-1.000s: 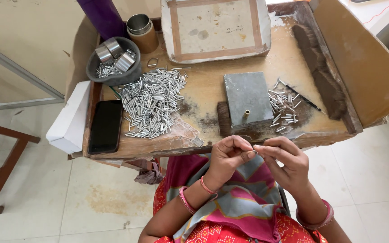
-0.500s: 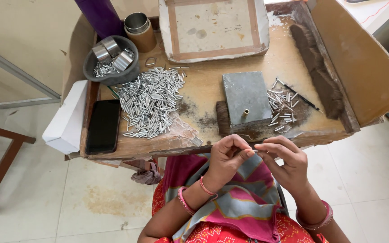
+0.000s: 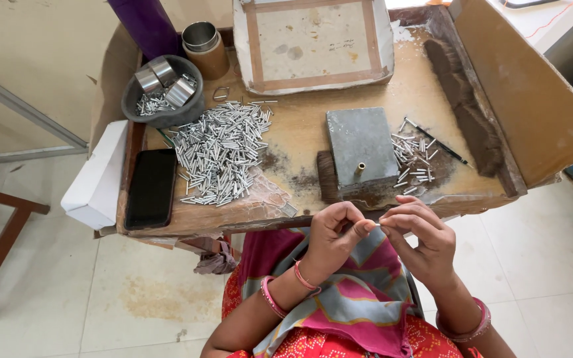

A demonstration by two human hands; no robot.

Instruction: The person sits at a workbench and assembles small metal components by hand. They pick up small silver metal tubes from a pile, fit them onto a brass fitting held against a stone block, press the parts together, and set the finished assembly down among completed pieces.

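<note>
Just below the counter's (image 3: 300, 142) near edge: both hands pinch one small metal pin (image 3: 377, 226).
The left hand (image 3: 335, 233) and right hand (image 3: 418, 240) meet fingertip to fingertip, closed on it. A white box (image 3: 95, 176) lies at the left edge beside a black phone (image 3: 150, 188); a taped cardboard package (image 3: 313, 41) sits at the back.

A small metal pin (image 3: 377, 225) was pinched between the fingertips of the left hand (image 3: 335, 237) and the right hand (image 3: 419, 244), held above the lap just below the worktable (image 3: 300, 139) edge. A large heap of metal pins (image 3: 220, 152) was spread beside a dark phone (image 3: 150, 187). A grey block (image 3: 361, 142) with a brass peg (image 3: 360, 168) was seen near a smaller pin pile (image 3: 411, 159).
</note>
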